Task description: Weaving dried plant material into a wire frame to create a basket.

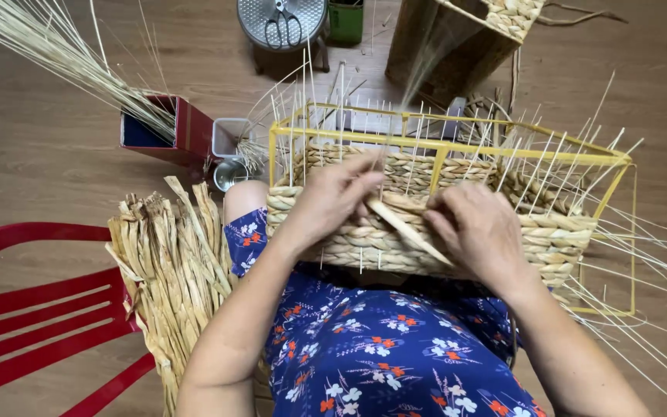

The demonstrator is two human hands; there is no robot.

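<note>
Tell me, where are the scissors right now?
In the head view, the scissors lie on a round metal stool at the top edge, beyond the yellow wire frame, next to a green container.

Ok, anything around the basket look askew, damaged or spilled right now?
Nothing looks damaged or spilled. The half-woven basket sits in its yellow wire frame on the person's lap, with thin stakes splaying out loosely to the right, as unfinished weaving does. The left hand and right hand work a flat strand. The dried strip bundle leans on the red chair.
</note>
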